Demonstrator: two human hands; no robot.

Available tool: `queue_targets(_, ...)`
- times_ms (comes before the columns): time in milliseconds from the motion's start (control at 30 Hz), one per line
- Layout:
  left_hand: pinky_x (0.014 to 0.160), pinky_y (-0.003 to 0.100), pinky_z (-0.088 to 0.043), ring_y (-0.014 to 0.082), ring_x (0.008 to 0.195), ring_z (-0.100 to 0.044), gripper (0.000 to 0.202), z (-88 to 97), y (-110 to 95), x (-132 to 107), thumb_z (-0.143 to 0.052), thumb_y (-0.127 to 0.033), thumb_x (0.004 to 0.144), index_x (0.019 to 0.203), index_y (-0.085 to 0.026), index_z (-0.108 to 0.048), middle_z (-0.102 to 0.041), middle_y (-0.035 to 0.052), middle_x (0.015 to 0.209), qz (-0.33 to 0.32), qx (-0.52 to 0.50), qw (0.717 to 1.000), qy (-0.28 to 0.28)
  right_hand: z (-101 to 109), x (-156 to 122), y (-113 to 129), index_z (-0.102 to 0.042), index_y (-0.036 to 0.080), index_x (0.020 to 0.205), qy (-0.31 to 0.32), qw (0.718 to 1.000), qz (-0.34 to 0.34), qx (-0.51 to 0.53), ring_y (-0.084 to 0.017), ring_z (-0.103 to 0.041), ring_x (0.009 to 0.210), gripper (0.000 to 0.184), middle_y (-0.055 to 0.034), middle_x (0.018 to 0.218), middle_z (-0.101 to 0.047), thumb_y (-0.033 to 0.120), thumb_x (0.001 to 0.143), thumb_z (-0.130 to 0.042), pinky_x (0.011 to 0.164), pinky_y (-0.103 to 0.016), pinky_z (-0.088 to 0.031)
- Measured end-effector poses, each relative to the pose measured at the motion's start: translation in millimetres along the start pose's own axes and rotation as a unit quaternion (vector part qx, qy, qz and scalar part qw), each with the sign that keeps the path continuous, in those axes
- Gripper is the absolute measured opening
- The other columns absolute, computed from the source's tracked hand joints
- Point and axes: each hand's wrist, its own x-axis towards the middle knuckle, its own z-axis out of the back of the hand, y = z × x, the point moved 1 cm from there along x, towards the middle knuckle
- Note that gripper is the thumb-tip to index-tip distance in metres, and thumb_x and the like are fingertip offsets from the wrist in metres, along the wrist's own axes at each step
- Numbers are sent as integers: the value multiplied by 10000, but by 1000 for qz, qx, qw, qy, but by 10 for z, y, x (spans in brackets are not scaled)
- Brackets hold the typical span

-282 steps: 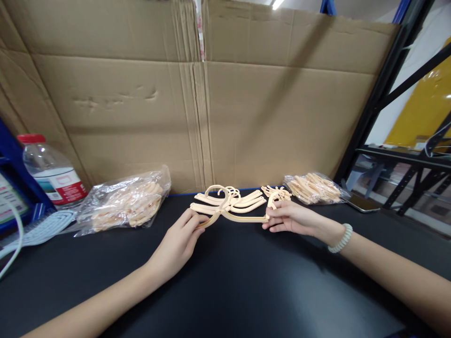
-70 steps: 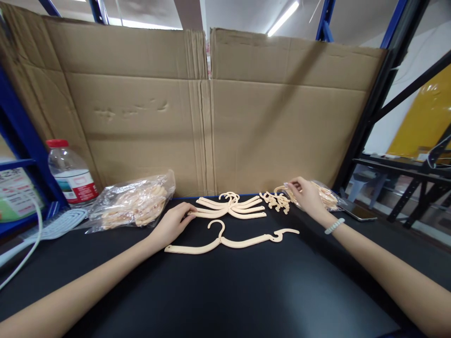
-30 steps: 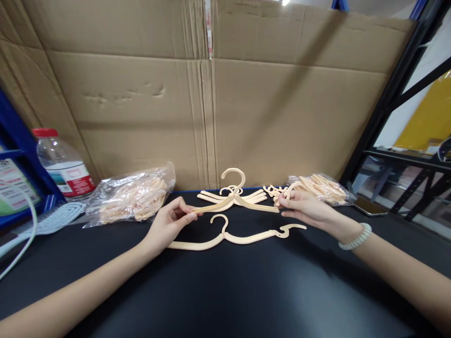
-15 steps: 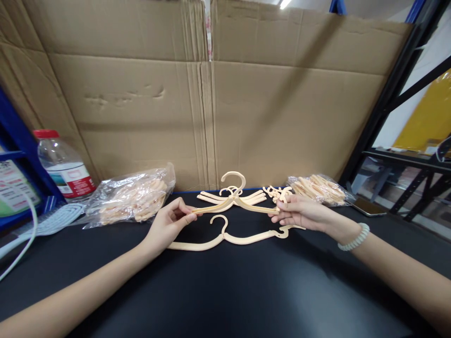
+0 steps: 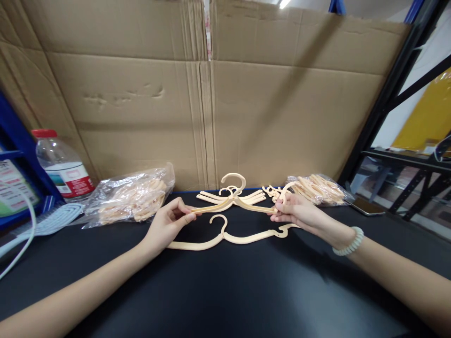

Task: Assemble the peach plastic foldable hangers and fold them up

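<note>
A cream plastic clothes hanger point(image 5: 250, 206) is held up between my hands, its hook upward. My left hand point(image 5: 169, 221) pinches the tip of its left arm. At the other tip, my right hand point(image 5: 301, 212) is closed on the right arm and on a curved small hook piece point(image 5: 286, 189) that sticks up past the fingers; whether the two are joined is hidden. Below, another hanger point(image 5: 246, 238) lies flat on the black table point(image 5: 225, 291), with a small hook point(image 5: 283, 230) at its right end. My left hand covers its left end.
Behind the held hanger lie several folded hangers point(image 5: 207, 198) and a pile of small hooks point(image 5: 271, 191). Clear bags of cream parts sit left point(image 5: 132, 197) and right point(image 5: 319, 188). A bottle point(image 5: 66, 171), a pale brush-like item point(image 5: 59, 219) and a phone point(image 5: 364, 206) stand or lie around. Cardboard point(image 5: 264, 117) walls the back.
My right hand has shifted slightly left and turned, and the small hook piece in it now stands more upright. My left hand and the hanger have hardly moved.
</note>
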Motion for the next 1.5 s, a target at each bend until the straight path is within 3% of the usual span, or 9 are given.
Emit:
queue_targets(333,707,339,-558,218,782,-707,247,-22,-56,-19,-675,-353,775,723,-212,-479,-739,52,783,4,10,1000,22,-27,25,-24,-530,181,721,-23,999,33,-19,-157,-703,613,293,-53,698,-708,293,695,-799,609,-250,-606)
queue_targets(467,691,311,-533,207,789,-685,221,-57,-92,-63,-645,-337,803,734,-211,-478,-695,36,785,-55,105,993,10,-74,-9,5,-526,183,736,-24,999,23,-9,-157,-706,607,265,-58,695,-714,272,714,-774,593,-234,-593)
queue_targets(633,575,250,-447,151,632,-591,185,-93,-198,-120,-567,-291,863,707,-208,-509,-624,1,714,-183,284,940,42,-128,-49,42,-523,182,782,-18,1000,8,-5,-164,-713,634,236,-73,728,-716,282,762,-736,580,-226,-579)
queue_targets(800,656,276,-461,175,711,-601,132,-74,-331,-149,-508,-264,918,953,-190,-612,-648,49,815,-261,369,891,50,-103,-29,56,-556,183,858,-11,999,31,9,-178,-714,672,271,-45,752,-696,319,745,-761,612,-255,-580)
queue_targets(900,670,292,-460,187,725,-606,184,-61,-389,-157,-466,-248,932,955,-191,-639,-660,54,810,-246,416,873,65,-71,-10,43,-608,181,872,7,998,63,14,-177,-696,775,289,-49,904,-680,369,730,-777,681,-283,-582)
queue_targets(1000,646,294,-451,194,710,-611,201,-47,-430,-160,-452,-236,920,892,-189,-645,-660,48,782,-188,463,862,90,-44,4,17,-664,193,909,24,996,90,-8,-149,-628,844,258,-50,1012,-650,370,751,-765,705,-265,-563)
queue_targets(1133,594,284,-424,209,698,-632,165,-24,-490,-155,-459,-220,900,873,-190,-619,-664,41,764,-124,527,832,120,-12,27,-12,-705,201,942,38,995,95,13,-128,-586,800,251,-29,902,-639,338,746,-779,685,-239,-527)
queue_targets(1333,567,304,-403,247,721,-651,157,28,-575,-125,-441,-197,911,855,-180,-586,-657,55,810,-90,604,776,157,125,71,52,-734,195,906,47,993,86,63,-141,-605,739,236,-39,828,-669,394,778,-737,690,-288,-530)
queue_targets(1500,566,316,-402,256,738,-640,167,85,-729,-115,-440,-208,932,852,-172,-582,-629,74,874,-88,640,741,183,350,66,211,-728,206,869,59,991,66,-105,-140,-630,710,249,-28,805,-691,406,727,-769,704,-289,-535)
